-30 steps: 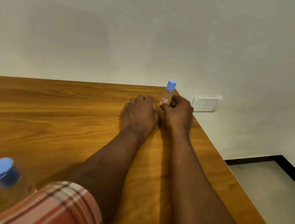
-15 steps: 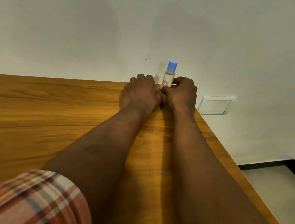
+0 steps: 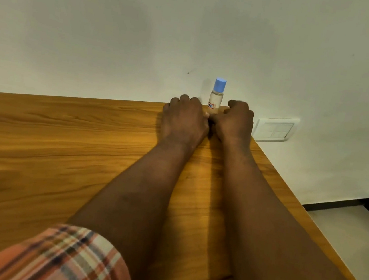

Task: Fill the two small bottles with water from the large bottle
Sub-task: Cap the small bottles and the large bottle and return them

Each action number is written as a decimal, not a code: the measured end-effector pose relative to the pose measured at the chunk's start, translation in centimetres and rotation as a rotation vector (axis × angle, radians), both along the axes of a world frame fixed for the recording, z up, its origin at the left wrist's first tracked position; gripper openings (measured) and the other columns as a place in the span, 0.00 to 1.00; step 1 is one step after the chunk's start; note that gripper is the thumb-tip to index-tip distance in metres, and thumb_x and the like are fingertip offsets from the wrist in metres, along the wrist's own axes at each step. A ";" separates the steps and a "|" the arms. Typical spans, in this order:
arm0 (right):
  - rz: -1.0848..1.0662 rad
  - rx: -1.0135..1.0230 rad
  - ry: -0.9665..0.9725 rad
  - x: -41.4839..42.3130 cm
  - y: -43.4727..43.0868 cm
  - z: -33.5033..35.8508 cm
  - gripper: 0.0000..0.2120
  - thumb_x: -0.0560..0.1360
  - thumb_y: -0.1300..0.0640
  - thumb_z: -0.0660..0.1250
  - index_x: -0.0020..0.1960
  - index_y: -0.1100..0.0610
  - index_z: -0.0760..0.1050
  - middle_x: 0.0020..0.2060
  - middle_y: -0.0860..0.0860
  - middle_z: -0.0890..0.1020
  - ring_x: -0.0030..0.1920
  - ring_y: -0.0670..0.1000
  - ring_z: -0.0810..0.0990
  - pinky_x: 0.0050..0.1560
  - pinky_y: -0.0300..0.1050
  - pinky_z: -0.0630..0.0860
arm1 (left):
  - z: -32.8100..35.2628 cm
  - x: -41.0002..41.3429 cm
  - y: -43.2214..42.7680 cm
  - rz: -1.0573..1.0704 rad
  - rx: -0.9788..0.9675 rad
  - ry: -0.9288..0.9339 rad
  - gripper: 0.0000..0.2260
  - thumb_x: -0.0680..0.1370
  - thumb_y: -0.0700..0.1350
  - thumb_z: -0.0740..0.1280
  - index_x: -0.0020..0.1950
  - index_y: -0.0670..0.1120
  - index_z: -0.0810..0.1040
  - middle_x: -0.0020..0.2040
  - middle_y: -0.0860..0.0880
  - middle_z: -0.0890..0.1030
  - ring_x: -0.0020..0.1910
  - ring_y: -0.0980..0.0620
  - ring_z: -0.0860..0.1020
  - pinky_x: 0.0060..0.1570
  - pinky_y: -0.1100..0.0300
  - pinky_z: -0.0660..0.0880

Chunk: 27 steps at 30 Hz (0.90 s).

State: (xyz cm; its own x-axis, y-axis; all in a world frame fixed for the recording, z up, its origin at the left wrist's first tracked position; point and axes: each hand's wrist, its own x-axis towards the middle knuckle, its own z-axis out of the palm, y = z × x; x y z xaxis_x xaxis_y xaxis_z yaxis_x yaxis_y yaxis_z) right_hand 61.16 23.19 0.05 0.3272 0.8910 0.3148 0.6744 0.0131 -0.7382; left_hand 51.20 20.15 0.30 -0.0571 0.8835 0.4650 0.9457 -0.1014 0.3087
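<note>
We count one blue-capped small bottle [image 3: 216, 98], two hands: left hand [image 3: 184, 120], right hand [image 3: 234, 121]. Right fingers [image 3: 241, 106] now off bottle, curled beside it; can't tell either grip.

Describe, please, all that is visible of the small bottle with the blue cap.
The small bottle stands upright at the far edge of the wooden table, close to the wall. Its body looks like clear plastic, closed by a light blue cap. A white label with red border and dark digits sits low on it. The left hand and right hand flank it and hide its base; whether they touch it cannot be told.
</note>
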 end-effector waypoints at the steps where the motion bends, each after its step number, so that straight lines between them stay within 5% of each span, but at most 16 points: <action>1: -0.011 0.001 0.006 0.0 -0.6 0.1 0.24 0.72 0.53 0.74 0.63 0.62 0.74 0.60 0.58 0.79 0.59 0.57 0.78 0.54 0.45 0.73 | 0.0 0.0 -0.5 0.000 -0.004 -0.006 0.13 0.79 0.49 0.61 0.57 0.41 0.74 0.56 0.42 0.76 0.56 0.42 0.73 0.52 0.52 0.69; 5: -0.027 -0.004 0.047 -0.2 -3.5 0.6 0.17 0.73 0.57 0.71 0.60 0.61 0.77 0.56 0.57 0.82 0.55 0.56 0.80 0.47 0.40 0.70 | 0.3 -0.1 -3.0 -0.003 -0.046 -0.010 0.13 0.79 0.48 0.59 0.58 0.41 0.74 0.56 0.42 0.76 0.56 0.44 0.73 0.54 0.52 0.70; 12: -0.019 -0.067 0.007 -0.8 -11.6 0.6 0.23 0.76 0.55 0.69 0.69 0.58 0.72 0.64 0.55 0.78 0.63 0.55 0.77 0.59 0.44 0.74 | 0.6 -0.3 -11.2 -0.037 -0.116 -0.033 0.14 0.80 0.49 0.58 0.62 0.44 0.73 0.60 0.45 0.75 0.59 0.47 0.72 0.58 0.53 0.70; 21: 0.019 -0.046 0.084 -3.0 -25.6 0.3 0.17 0.74 0.57 0.70 0.62 0.59 0.78 0.57 0.54 0.83 0.57 0.51 0.81 0.56 0.39 0.73 | 0.6 -1.6 -25.5 -0.124 -0.073 -0.128 0.14 0.82 0.45 0.56 0.65 0.46 0.72 0.62 0.47 0.75 0.60 0.47 0.72 0.60 0.54 0.69; 27: 0.107 -0.050 0.157 -7.1 -34.1 0.7 0.14 0.75 0.59 0.67 0.60 0.59 0.80 0.54 0.52 0.84 0.49 0.44 0.79 0.46 0.29 0.70 | 0.2 -5.8 -34.4 -0.162 0.027 -0.193 0.08 0.71 0.38 0.65 0.49 0.45 0.79 0.47 0.47 0.80 0.46 0.47 0.78 0.46 0.56 0.74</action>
